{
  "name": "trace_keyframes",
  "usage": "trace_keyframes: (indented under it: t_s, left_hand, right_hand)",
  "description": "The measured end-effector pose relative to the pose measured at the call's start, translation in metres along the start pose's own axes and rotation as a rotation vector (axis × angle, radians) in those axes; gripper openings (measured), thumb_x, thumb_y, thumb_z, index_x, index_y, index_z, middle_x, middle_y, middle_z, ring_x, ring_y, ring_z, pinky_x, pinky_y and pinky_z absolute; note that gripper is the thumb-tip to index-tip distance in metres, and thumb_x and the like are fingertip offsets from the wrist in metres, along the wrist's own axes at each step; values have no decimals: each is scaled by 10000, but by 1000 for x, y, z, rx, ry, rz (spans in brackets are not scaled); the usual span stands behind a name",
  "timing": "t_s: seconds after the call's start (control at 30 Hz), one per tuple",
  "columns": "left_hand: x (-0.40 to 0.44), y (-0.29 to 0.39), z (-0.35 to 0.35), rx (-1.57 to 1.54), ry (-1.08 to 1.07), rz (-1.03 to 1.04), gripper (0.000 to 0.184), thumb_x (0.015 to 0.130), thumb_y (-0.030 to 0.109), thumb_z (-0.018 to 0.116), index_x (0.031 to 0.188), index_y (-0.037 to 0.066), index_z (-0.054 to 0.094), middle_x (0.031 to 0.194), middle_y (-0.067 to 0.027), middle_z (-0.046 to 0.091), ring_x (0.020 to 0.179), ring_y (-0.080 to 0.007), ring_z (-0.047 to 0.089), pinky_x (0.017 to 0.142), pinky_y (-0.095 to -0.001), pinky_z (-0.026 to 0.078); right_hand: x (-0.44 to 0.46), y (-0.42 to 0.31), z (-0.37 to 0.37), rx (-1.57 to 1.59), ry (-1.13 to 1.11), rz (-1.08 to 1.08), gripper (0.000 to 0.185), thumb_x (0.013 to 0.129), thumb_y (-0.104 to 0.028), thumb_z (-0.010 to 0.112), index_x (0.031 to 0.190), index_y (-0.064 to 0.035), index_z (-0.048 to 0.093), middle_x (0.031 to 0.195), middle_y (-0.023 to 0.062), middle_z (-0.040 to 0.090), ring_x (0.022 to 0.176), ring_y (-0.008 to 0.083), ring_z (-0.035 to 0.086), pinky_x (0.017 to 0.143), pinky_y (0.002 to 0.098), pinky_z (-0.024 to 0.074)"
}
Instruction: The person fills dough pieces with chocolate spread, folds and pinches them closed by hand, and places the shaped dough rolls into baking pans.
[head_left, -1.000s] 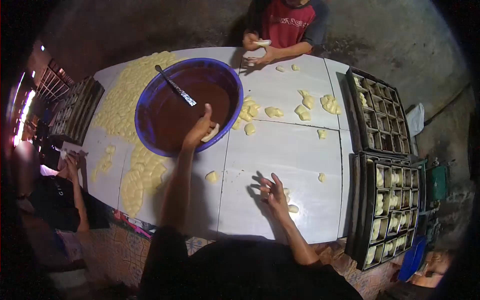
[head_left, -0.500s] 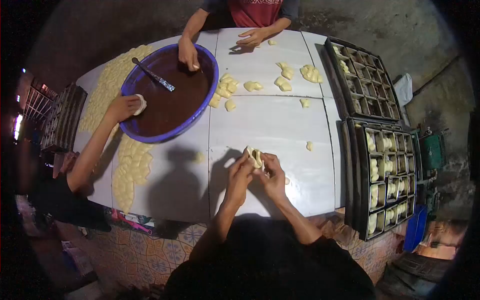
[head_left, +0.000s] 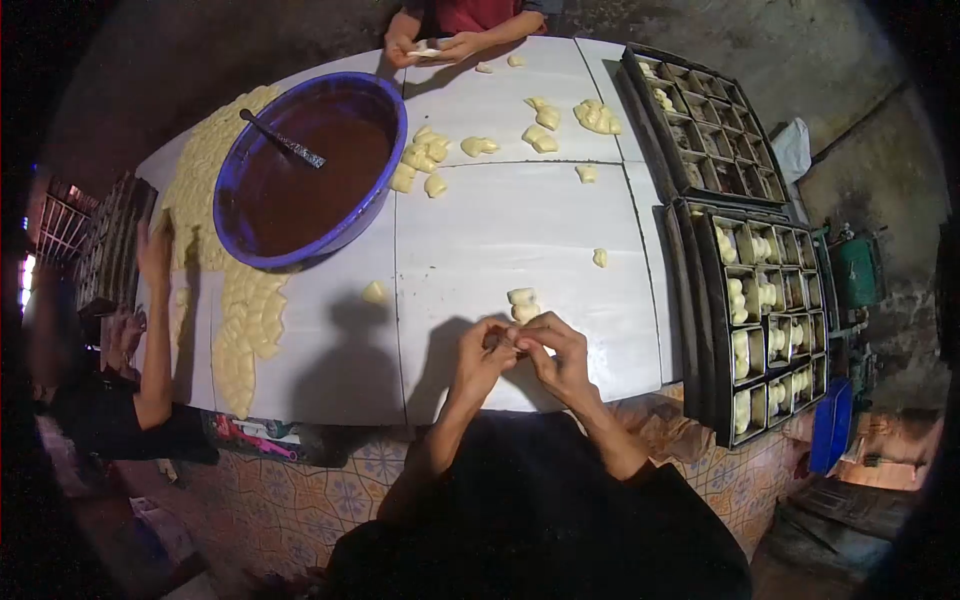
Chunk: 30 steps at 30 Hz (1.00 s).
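Observation:
My left hand (head_left: pixel 483 362) and my right hand (head_left: pixel 560 358) meet above the front of the white table (head_left: pixel 500 240), fingertips pinched together. Whatever lies between them is mostly hidden by the fingers; a piece of dough was there half a second earlier. Just beyond the fingertips, small pale dough pieces (head_left: pixel 523 304) rest on the tabletop. To the left stands a blue basin (head_left: pixel 378 178) of brown filling (head_left: pixel 310 190) with a spoon (head_left: pixel 284 139) in it. Flattened dough pieces (head_left: pixel 245 320) cover the table's left side.
Metal tray racks (head_left: pixel 765 320) with dough in some compartments stand along the right edge. Across the table a person's hands (head_left: pixel 430 50) hold dough. At the left, another person's arm (head_left: pixel 156 320) reaches over the table. Loose dough pieces (head_left: pixel 478 146) lie mid-table.
My left hand has come from the basin to meet my right hand, and the fingers have closed over the dough. The person across has drawn a hand back from the basin. The camera view has shifted.

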<state>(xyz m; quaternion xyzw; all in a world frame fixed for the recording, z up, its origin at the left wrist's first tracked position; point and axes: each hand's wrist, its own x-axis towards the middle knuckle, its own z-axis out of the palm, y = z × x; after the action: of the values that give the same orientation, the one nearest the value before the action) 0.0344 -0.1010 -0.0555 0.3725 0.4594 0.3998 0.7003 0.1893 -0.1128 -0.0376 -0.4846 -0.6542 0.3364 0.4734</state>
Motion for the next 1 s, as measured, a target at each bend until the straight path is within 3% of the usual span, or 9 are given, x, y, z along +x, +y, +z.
trace_keyframes:
  t_s: [0.07, 0.2, 0.27, 0.37, 0.5, 0.7, 0.83, 0.93, 1.0]
  left_hand:
    - [-2, 1, 12, -1, 63, 43, 617, 899, 94, 639, 1300, 76, 171, 872, -82, 577, 794, -103, 577, 610, -238, 491]
    - [-2, -5, 4, 256, -100, 366, 693, 846, -85, 574, 1359, 97, 144, 912, -108, 558, 836, -175, 601, 701, -327, 578]
    - [-4, -6, -3, 285, -253, 283, 784, 807, -154, 542, 1391, 104, 87, 962, -140, 535, 893, -216, 618, 736, -341, 588]
    - [-6, -5, -4, 86, -434, 369, 796, 775, -151, 549, 1406, 70, 118, 1220, -215, 441, 1098, -312, 580, 776, -361, 594]
    - [4, 16, -25, 658, 91, 514, 401, 752, -82, 630, 1140, 0, 573, 1197, -119, 567, 1193, -239, 511, 994, -353, 399]
    - [60, -14, -148, 963, 874, 534, 475, 756, 58, 675, 1205, 30, 521, 1229, -210, 507, 1147, -399, 482, 1007, -475, 368]
    - [64, -24, -195, 1325, 696, 263, 548, 827, 209, 666, 1313, 37, 480, 1371, -230, 427, 1272, -408, 400, 1098, -495, 273]
    - [69, -30, -200, 1351, 667, 563, 393, 870, 25, 557, 1258, 5, 500, 1268, -215, 534, 1238, -381, 456, 1082, -466, 311]
    - [62, -22, -189, 910, 691, 465, 385, 859, -27, 530, 1242, -10, 496, 1266, -222, 539, 1235, -366, 471, 1055, -415, 353]
  right_hand:
    - [-8, 2, 1, 22, 10, 180, 154, 885, -91, 602, 937, 21, 693, 849, 75, 635, 716, 151, 576, 665, 253, 475]
    - [-9, 3, 7, 139, 106, 346, 283, 904, -106, 592, 1170, -11, 611, 961, 47, 623, 854, 139, 530, 821, 276, 433]
    - [-15, 26, -14, 428, -412, 765, 417, 911, -135, 607, 1312, -50, 534, 1144, 69, 611, 922, 157, 537, 883, 325, 439]
    - [-7, 4, -29, 462, -618, 805, 447, 854, 21, 601, 1294, -34, 549, 1211, 101, 602, 1028, 172, 583, 856, 306, 493]
    - [11, 63, -33, 139, -212, 578, 435, 777, 124, 522, 1189, 13, 606, 1156, 130, 622, 970, 198, 625, 850, 316, 527]
    - [18, 107, -32, 73, 9, 521, 411, 769, 138, 478, 1145, 38, 611, 1035, 128, 646, 968, 207, 618, 858, 287, 496]
    - [4, 115, -33, -60, -196, 453, 322, 788, 58, 509, 1087, 34, 625, 1099, 174, 637, 1005, 272, 621, 903, 335, 477]
    - [23, 75, -30, -556, -150, 216, 308, 830, -59, 581, 1125, 22, 620, 1148, 212, 605, 1049, 341, 595, 919, 381, 468]
    - [29, 52, -22, -496, -102, 231, 308, 825, -30, 566, 1127, 15, 609, 1187, 182, 575, 1094, 304, 573, 909, 344, 470]
